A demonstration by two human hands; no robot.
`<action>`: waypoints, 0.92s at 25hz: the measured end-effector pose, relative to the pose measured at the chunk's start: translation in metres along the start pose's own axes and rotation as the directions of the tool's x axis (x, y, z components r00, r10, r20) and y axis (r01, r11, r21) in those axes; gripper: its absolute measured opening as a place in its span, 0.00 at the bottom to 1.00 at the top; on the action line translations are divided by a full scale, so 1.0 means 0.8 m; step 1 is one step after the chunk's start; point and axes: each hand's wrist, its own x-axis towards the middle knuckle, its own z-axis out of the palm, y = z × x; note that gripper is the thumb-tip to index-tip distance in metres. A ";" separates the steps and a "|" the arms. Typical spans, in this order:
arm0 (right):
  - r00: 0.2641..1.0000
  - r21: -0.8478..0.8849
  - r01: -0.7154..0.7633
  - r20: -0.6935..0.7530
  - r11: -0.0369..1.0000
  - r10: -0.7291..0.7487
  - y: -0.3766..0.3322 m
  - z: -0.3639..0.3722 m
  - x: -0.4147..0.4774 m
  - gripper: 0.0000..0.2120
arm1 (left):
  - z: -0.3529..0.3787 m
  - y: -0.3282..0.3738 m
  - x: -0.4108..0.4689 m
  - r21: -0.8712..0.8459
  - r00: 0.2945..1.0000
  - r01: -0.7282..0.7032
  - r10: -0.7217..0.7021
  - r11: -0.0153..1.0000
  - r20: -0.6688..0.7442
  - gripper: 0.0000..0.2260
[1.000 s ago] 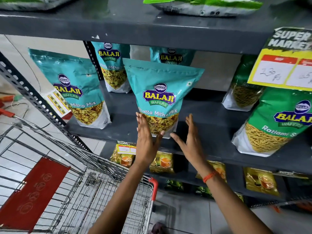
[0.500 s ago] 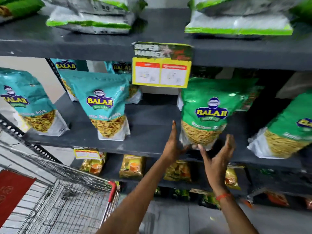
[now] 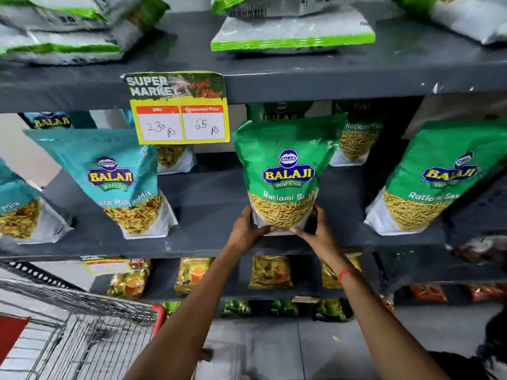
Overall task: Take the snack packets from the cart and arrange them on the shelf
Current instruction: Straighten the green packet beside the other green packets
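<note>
A green Balaji Ratlami Sev packet (image 3: 285,171) stands upright on the dark grey middle shelf (image 3: 214,212). My left hand (image 3: 247,229) grips its lower left corner and my right hand (image 3: 315,231) grips its lower right corner. A second green packet (image 3: 433,179) stands to the right, and another green packet (image 3: 356,138) sits behind. Teal Balaji Khatta Mitha Mix packets (image 3: 120,182) stand to the left. The wire cart (image 3: 82,338) is at the lower left; no packets show in its visible part.
A yellow price tag (image 3: 179,111) hangs from the upper shelf edge. White-and-green packets (image 3: 290,31) lie flat on the top shelf. Small yellow packets (image 3: 270,272) line the lower shelf. The cart's red handle corner (image 3: 159,316) is close to my left forearm.
The view swung right from the teal packet to the green one. Both hands left the teal packet, reached the green packet's base and closed on its lower corners.
</note>
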 end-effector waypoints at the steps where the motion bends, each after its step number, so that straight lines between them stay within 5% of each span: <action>1: 1.000 -0.008 0.014 0.003 1.000 -0.013 0.001 -0.001 0.001 0.35 | -0.001 0.003 -0.002 0.006 1.000 0.005 -0.005 1.000 0.006 0.33; 5: 0.999 -0.092 0.017 0.030 0.996 -0.014 0.000 -0.012 -0.004 0.39 | 0.003 0.012 -0.014 -0.009 0.997 -0.076 0.076 0.997 0.005 0.44; 8: 0.974 -0.128 0.129 -0.169 0.983 -0.150 -0.016 -0.016 -0.019 0.38 | 0.016 0.027 -0.031 0.026 0.965 -0.196 0.198 0.980 -0.172 0.52; 11: 0.824 -0.192 0.244 -0.476 0.951 -0.307 -0.032 -0.031 -0.030 0.29 | 0.050 0.059 -0.058 0.307 0.815 -0.418 0.502 0.855 -0.287 0.43; 13: 0.724 -0.244 0.250 -0.596 0.937 -0.348 -0.035 -0.049 -0.032 0.24 | 0.090 0.078 -0.061 0.370 0.723 -0.555 0.652 0.745 -0.228 0.35; 15: 0.657 -0.306 0.253 -0.642 0.918 -0.395 -0.027 -0.071 -0.035 0.21 | 0.132 0.091 -0.050 0.349 0.712 -0.622 0.692 0.701 -0.122 0.30; 19: 0.627 -0.265 0.155 -0.718 0.952 -0.302 0.009 -0.133 -0.043 0.27 | 0.207 0.112 -0.017 0.109 0.853 -0.521 0.512 0.847 0.102 0.29; 23: 0.790 -0.049 0.013 -0.612 0.999 -0.040 0.056 -0.185 -0.037 0.55 | 0.260 0.109 0.030 0.011 0.935 -0.237 0.226 0.971 0.272 0.41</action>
